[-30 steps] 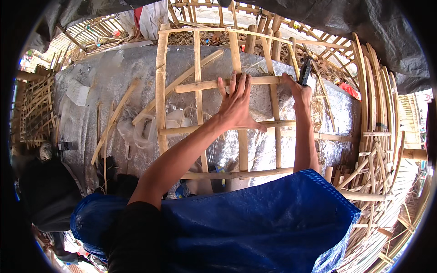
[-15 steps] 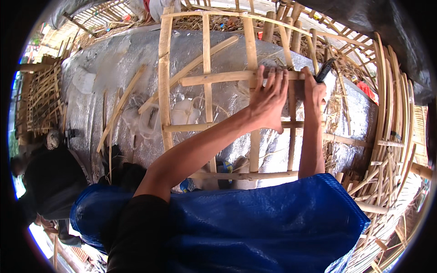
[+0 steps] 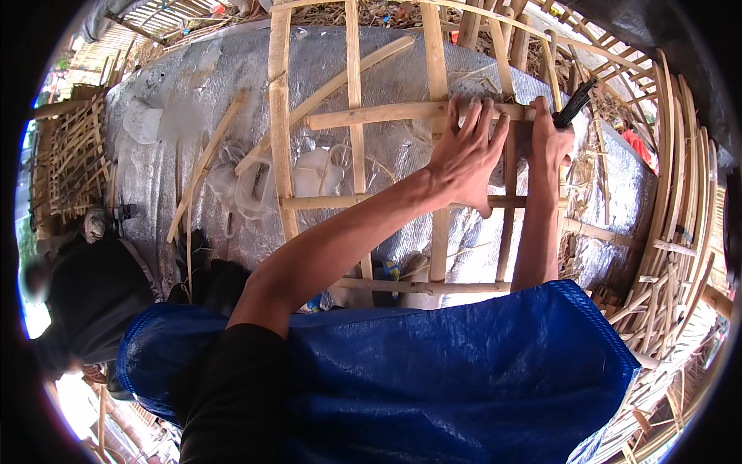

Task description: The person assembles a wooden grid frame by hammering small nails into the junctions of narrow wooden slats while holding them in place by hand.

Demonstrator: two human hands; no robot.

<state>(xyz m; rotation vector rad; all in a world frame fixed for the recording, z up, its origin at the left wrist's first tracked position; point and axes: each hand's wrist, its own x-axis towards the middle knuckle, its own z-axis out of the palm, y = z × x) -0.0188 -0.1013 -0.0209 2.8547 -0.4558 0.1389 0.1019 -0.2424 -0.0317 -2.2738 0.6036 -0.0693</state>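
Observation:
A lattice of pale bamboo strips (image 3: 279, 139) lies in front of me. My left hand (image 3: 466, 155) rests over it, fingers spread and stretched onto a short crosswise bamboo strip (image 3: 371, 116). Close to that strip's right end, my right hand (image 3: 550, 138) is closed around a black-handled tool (image 3: 576, 102). The handle juts up to the right of the fist; the tool's other end is hidden. Between the two hands part of a dark grey block-like thing (image 3: 519, 141) shows below the strip. What the right fingertips touch is hard to make out.
Under the lattice spreads a silver foil mat (image 3: 201, 77) with loose bamboo strips (image 3: 207, 162) and crumpled clear plastic (image 3: 251, 193). A blue sheet (image 3: 464, 363) covers my lap. Bundled bamboo strips (image 3: 671, 178) stand at right. A person in black (image 3: 97, 298) sits at left.
The lattice and both hands sit slightly higher and farther right in the picture, along with the surroundings. The black handle tilts more to the right. Both hands keep their places on the strip.

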